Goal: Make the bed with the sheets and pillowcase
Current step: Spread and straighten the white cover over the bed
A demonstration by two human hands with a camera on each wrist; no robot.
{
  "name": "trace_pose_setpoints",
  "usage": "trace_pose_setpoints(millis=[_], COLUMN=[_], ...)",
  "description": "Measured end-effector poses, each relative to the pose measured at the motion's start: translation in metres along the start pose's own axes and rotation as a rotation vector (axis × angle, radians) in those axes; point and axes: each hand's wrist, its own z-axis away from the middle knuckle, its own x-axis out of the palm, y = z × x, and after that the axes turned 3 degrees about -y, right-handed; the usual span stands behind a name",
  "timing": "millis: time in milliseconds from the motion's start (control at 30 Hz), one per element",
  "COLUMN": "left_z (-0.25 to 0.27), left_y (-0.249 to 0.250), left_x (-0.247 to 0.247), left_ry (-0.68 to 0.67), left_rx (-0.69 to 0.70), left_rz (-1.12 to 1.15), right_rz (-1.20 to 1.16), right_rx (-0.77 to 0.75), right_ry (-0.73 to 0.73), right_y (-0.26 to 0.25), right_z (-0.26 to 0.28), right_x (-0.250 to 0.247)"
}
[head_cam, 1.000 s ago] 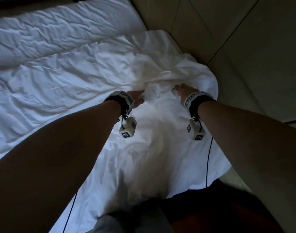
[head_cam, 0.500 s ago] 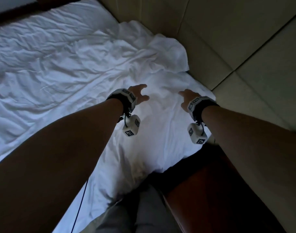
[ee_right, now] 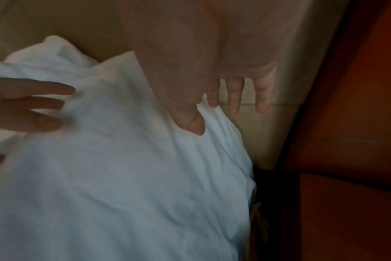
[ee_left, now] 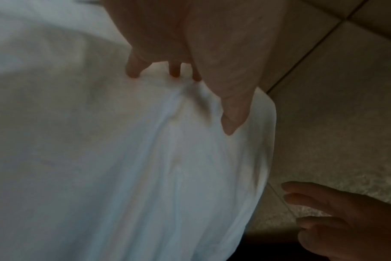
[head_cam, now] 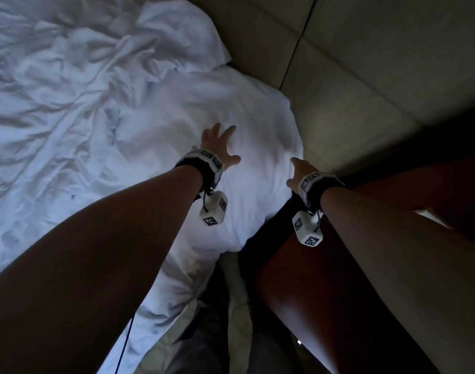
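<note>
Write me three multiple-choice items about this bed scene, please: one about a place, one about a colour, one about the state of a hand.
1. Where is the left hand?
A. on the white pillow
B. on the headboard
C. on the wooden nightstand

2. What colour is the pillow?
A. red
B. white
C. grey

3. What is the state of the right hand?
A. gripping the sheet
B. closed in a fist
C. open, fingers straight

Answers:
1. A, the head view shows its spread fingers lying on the pillow beside the headboard.
2. B, its cloth is white in all three views.
3. C, the right wrist view shows straight fingers holding nothing at the pillow's edge.
</note>
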Motion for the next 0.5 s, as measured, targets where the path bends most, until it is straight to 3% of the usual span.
trace_pose_setpoints(millis=[200,367,500], left_z=[-0.031,-0.045,-0.051], left_y=[0.017,0.004,0.0], left_x=[0.063,0.087,0.097], left_ry=[-0.166,-0.161,-0.141], left_rx=[-0.133,-0.184,-0.19], left_rz=[-0.218,-0.284,-0.3], right_rz=[-0.278,-0.314,-0.266], right_rx=[0.064,-0.113,-0.265], right_ry=[0.007,0.109,0.0], right_y=[0.042,0.037,0.02], right_z=[-0.048,-0.095,-0.11], right_x=[0.017,0.02,0.038])
